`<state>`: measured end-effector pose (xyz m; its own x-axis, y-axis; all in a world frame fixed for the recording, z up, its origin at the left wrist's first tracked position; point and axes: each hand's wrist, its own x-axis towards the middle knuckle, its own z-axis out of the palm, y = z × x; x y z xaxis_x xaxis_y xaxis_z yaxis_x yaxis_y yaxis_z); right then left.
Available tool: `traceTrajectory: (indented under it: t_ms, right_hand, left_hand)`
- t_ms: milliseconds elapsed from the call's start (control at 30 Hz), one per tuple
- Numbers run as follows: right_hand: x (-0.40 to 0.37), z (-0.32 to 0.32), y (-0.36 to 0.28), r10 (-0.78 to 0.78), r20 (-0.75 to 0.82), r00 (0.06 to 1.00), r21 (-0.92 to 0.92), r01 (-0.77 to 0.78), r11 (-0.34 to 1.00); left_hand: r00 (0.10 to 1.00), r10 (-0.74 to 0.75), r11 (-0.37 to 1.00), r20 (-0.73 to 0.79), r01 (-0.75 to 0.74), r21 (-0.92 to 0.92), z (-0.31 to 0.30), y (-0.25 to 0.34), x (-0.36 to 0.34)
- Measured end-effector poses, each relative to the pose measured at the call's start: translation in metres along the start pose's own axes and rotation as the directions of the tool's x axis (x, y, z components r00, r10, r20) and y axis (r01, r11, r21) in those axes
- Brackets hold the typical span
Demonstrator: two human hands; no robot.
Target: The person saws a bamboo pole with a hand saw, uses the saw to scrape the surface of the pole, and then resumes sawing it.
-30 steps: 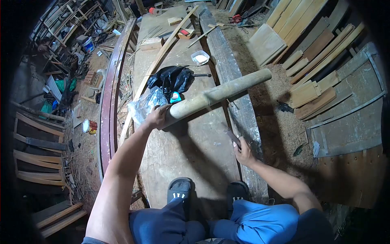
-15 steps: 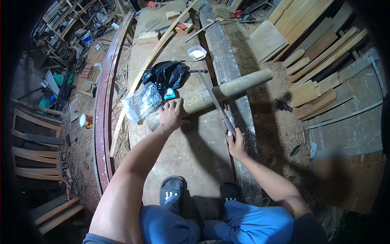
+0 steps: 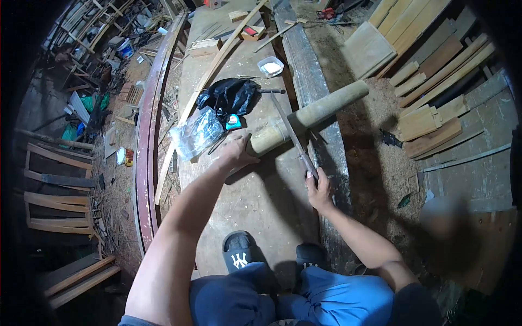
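Note:
A thick round wooden post (image 3: 331,106) lies at a slant across the workbench (image 3: 228,206), its far end reaching past the right edge. My left hand (image 3: 235,151) is wrapped over its near left end, thumb on the side facing me. In my right hand (image 3: 319,190) is the handle of a hand saw (image 3: 293,136), fingers closed round it. The long narrow blade crosses over the post near its middle, tip pointing away from me. Beyond my left hand are a teal tape measure (image 3: 233,121), a clear plastic bag (image 3: 198,134) and a black plastic bag (image 3: 231,98).
A dark metal tool (image 3: 271,91) lies by the black bag, with a small white tub (image 3: 271,66) behind. A long wooden strip (image 3: 209,73) runs along the bench. My sandalled feet (image 3: 239,252) rest on the bench top. Boards (image 3: 370,51) lean at right; chair frames (image 3: 60,209) stand left.
The post has swung, its near end coming towards me and its far end moving away. My left hand now covers the near end. My right hand keeps the saw across the post.

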<state>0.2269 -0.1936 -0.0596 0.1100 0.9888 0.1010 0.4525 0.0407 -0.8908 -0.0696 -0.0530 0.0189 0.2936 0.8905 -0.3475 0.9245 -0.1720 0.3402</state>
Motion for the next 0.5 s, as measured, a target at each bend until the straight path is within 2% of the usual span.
traceTrajectory:
  t_ms: [33, 67, 133, 167, 233, 267, 333, 367, 400, 467, 500]
  right_hand:
    - [0.001, 0.005, -0.001, -0.074, -0.073, 0.995, -0.005, 0.074, 0.997]
    - [0.000, 0.008, -0.001, -0.080, -0.060, 0.995, -0.016, 0.079, 0.997]
    - [0.003, 0.008, -0.008, 0.075, -0.011, 0.997, 0.161, -0.072, 0.984]
    - [0.008, 0.006, -0.010, 0.060, -0.010, 0.998, 0.156, -0.058, 0.986]
    - [0.011, 0.009, -0.005, 0.148, 0.056, 0.987, 0.232, -0.157, 0.960]
    - [0.011, 0.012, -0.003, 0.151, 0.053, 0.987, 0.234, -0.159, 0.959]
    - [0.015, 0.014, -0.012, 0.228, 0.108, 0.968, 0.145, -0.242, 0.959]
    - [0.017, 0.011, -0.016, 0.167, 0.136, 0.977, 0.148, -0.186, 0.971]
    - [0.018, 0.012, -0.014, 0.169, 0.131, 0.977, 0.143, -0.188, 0.972]
    - [0.017, 0.015, -0.011, 0.142, 0.047, 0.989, 0.118, -0.147, 0.982]
    - [0.021, 0.016, -0.012, 0.122, 0.006, 0.992, 0.107, -0.122, 0.987]
  left_hand:
    - [1.000, 0.001, 1.000, -0.010, -0.001, -0.007, 0.003, -0.004, 0.004]
    - [0.999, 0.017, 1.000, -0.044, -0.018, -0.024, 0.008, -0.008, 0.005]
    - [0.996, 0.021, 0.998, -0.088, -0.026, -0.057, 0.015, -0.004, -0.002]
    - [0.993, -0.007, 0.999, -0.116, 0.011, 0.031, 0.015, 0.003, 0.000]
    - [0.982, -0.031, 0.988, -0.187, 0.059, 0.146, 0.016, 0.017, -0.003]
    - [0.983, -0.028, 0.987, -0.184, 0.056, 0.149, 0.019, 0.020, -0.009]
    - [0.948, -0.035, 0.967, -0.316, 0.111, 0.228, 0.025, 0.023, -0.014]
    - [0.953, -0.043, 0.974, -0.300, 0.107, 0.199, 0.023, 0.021, -0.010]
    - [0.954, -0.038, 0.976, -0.299, 0.100, 0.195, 0.021, 0.017, -0.006]
    - [0.966, 0.031, 0.972, -0.256, 0.031, 0.233, 0.021, 0.006, 0.001]
    - [0.950, 0.078, 0.961, -0.302, 0.009, 0.277, 0.023, 0.001, 0.000]
